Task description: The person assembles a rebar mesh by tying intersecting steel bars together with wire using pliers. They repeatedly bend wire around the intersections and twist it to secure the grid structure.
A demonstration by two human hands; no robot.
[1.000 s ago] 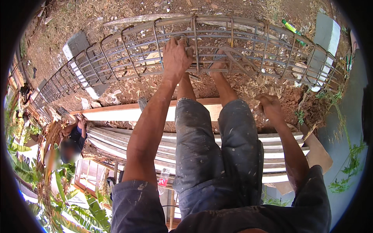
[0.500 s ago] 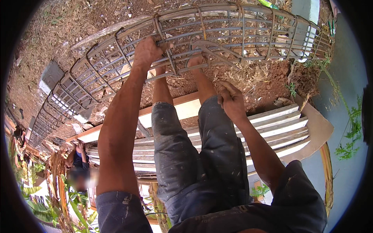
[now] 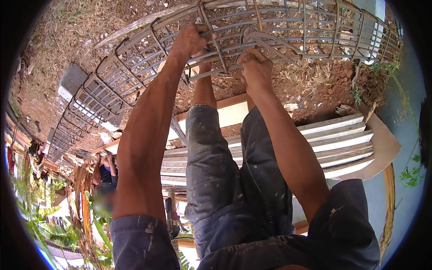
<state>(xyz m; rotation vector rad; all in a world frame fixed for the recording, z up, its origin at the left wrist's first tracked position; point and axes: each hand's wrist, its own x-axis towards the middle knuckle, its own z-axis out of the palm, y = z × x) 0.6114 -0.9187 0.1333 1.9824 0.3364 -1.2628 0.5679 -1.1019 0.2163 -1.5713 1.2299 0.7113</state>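
A long rebar cage [image 3: 279,28], made of lengthwise bars with hoops around them, curves across the top of the view. My left hand [image 3: 188,44] is closed on its bars beside one of the hoops. Just to the right, my right hand [image 3: 258,69] is at the cage's near side with its fingers pinched together. Whatever lies in that pinch is too small to make out. A pair of metal pincers [image 3: 271,41] rests on the bars above the right hand, handles spread to the right.
Pale blocks [image 3: 72,83] support the cage at the left, and a white post [image 3: 375,36] stands at the right. Stacked boards [image 3: 337,139] lie behind my legs. Another person [image 3: 107,171] is at the far left, near a plank. A grey-blue wall [image 3: 407,135] runs along the right.
My right hand has risen from beside my knee to the cage, near the pincers. The view has shifted, so the cage sits higher and farther right. My left hand stays on the bars.
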